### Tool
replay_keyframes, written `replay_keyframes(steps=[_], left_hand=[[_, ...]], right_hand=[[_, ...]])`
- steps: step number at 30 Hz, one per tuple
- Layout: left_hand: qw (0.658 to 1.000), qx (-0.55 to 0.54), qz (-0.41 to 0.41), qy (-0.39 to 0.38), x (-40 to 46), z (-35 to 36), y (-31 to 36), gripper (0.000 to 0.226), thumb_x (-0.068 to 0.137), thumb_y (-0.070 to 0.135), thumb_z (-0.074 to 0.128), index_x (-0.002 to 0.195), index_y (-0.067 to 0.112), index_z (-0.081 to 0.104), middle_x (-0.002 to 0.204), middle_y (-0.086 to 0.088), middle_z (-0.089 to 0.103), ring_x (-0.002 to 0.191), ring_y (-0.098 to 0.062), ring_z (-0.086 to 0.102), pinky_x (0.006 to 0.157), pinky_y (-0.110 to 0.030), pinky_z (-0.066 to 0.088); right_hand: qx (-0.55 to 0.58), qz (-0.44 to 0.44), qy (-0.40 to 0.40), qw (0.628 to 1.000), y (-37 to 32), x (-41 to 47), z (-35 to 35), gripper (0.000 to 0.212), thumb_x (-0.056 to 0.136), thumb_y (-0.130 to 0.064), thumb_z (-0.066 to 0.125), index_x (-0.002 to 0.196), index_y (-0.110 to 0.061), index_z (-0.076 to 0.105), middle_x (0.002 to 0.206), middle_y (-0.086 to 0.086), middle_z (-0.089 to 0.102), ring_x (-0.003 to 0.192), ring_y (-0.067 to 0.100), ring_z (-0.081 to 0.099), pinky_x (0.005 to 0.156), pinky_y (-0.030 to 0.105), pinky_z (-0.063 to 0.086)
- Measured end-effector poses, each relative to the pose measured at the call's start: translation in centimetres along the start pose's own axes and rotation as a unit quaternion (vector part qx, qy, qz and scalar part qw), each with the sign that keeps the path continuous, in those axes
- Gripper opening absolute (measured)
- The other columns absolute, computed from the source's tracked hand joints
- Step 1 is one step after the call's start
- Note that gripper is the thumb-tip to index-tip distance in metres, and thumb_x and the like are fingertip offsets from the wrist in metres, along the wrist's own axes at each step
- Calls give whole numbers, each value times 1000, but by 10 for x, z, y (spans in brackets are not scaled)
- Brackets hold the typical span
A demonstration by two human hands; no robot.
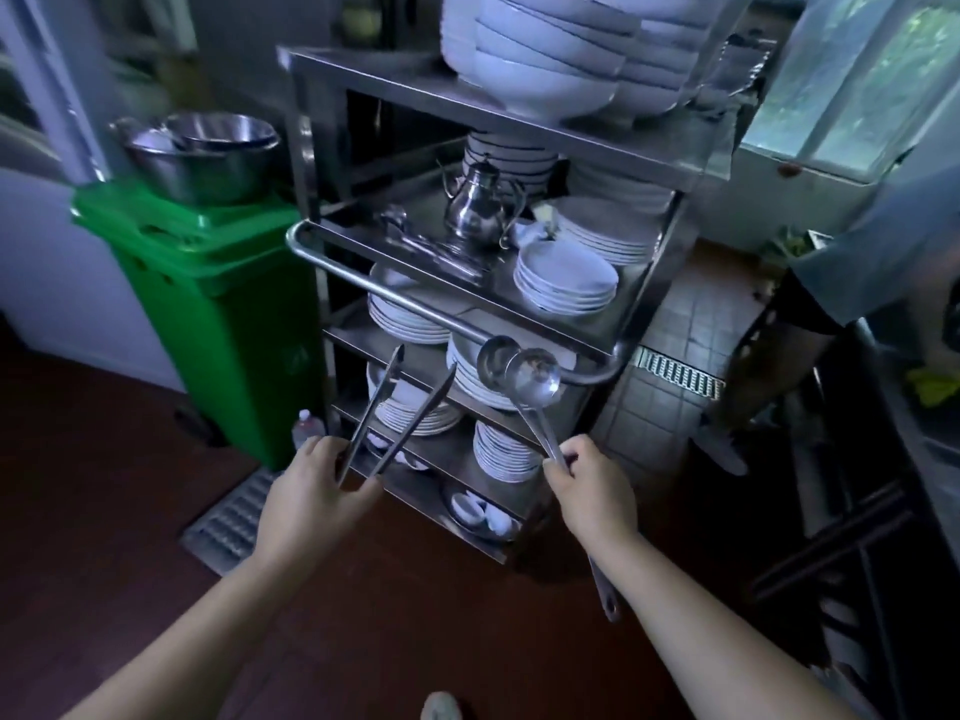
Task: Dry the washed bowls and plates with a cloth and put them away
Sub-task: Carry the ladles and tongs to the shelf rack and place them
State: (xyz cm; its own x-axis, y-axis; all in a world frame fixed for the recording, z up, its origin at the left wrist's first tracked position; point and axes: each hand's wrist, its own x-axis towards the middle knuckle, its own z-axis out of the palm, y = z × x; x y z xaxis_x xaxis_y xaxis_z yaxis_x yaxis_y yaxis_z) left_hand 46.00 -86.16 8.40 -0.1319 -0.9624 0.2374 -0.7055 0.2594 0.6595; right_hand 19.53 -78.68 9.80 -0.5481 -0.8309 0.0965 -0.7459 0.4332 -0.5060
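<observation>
Centrally, a steel trolley (670,163) with several shelves carries the crockery. Stacked white bowls (540,59) sit on its top shelf. On the second shelf, a stack of small plates (566,280) lies near the front right corner, a larger plate stack (608,236) lies behind it, and a metal teapot (475,210) stands mid-shelf. The lower shelves hold further plate stacks (410,317), with small dishes (480,511) on the bottom shelf. The left hand (311,491) grips a pair of metal tongs (395,413), their arms spread and pointing toward the lower shelves. The right hand (592,491) holds two ladles (530,376) by their handles, the bowls raised just in front of the trolley's rail (415,304). A green bin (218,304) bearing steel mixing bowls (202,153) stands left of the trolley. Another person (857,262) stands at the right edge.
</observation>
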Motion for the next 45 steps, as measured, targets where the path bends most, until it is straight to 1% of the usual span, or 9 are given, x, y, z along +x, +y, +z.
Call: replay_keyframes(steps=[4,8,11,16,20,25,29,34,45], left_hand=[[999,14,-17,26,49,4,1,32,73,39,70,95,19,58,87,8,50,80,-20,56,64,-29,37],[997,15,-49,49,108,5,9,36,76,39,67,103,17,58,93,7,53,82,-16,54,66,-30,39],[995,15,-72,72,146,7,9,41,77,36,68,110,15,57,95,7,51,84,-17,54,68,-30,39],[991,13,-96,96,198,10,-6,36,78,35,68,105,14,58,91,8,49,78,-12,47,66,-29,37],[991,11,-95,99,244,11,-28,40,76,37,70,108,15,59,91,11,47,76,-9,45,64,-28,35],[994,1,-58,87,305,3,-63,41,75,38,71,108,15,59,87,11,48,72,-7,47,53,-21,32],[997,-7,-43,66,354,-13,-95,45,75,38,72,110,14,58,88,13,47,71,-6,47,53,-20,34],[1000,-5,-13,26,407,-28,-128,41,74,38,72,107,17,60,89,12,51,75,-8,54,58,-25,39],[998,-15,47,-35,456,-17,-163,40,72,37,73,106,20,60,87,15,49,71,-5,54,54,-24,42]], right_hand=[[2,-60,-3,998,-19,65,14,16,89,-31,61,86,-17,56,74,3,67,75,30,61,57,32,32],[1,-117,-21,993,-46,138,18,13,89,-27,61,84,-18,54,64,2,58,68,27,56,57,33,32],[-14,-152,-15,988,-70,192,23,15,89,-29,61,89,-15,59,74,7,66,76,31,61,59,33,34],[-39,-174,-33,983,-112,267,37,16,88,-33,61,82,-18,59,76,8,67,75,31,61,60,32,36],[-68,-178,-42,981,-142,322,58,22,89,-34,58,74,-19,51,63,-1,52,69,29,53,58,31,33],[-148,-190,-10,971,-184,379,92,25,85,-38,59,75,-15,57,78,6,67,77,29,62,58,28,33],[-188,-184,-27,964,-222,410,124,31,85,-39,58,67,-16,46,78,10,67,77,31,63,56,29,32],[-235,-205,-16,950,-252,433,155,28,83,-43,61,86,-16,65,87,12,70,85,32,64,59,30,33],[-303,-194,4,933,-259,444,171,39,87,-59,54,90,-21,61,93,2,69,88,25,65,60,28,32]])
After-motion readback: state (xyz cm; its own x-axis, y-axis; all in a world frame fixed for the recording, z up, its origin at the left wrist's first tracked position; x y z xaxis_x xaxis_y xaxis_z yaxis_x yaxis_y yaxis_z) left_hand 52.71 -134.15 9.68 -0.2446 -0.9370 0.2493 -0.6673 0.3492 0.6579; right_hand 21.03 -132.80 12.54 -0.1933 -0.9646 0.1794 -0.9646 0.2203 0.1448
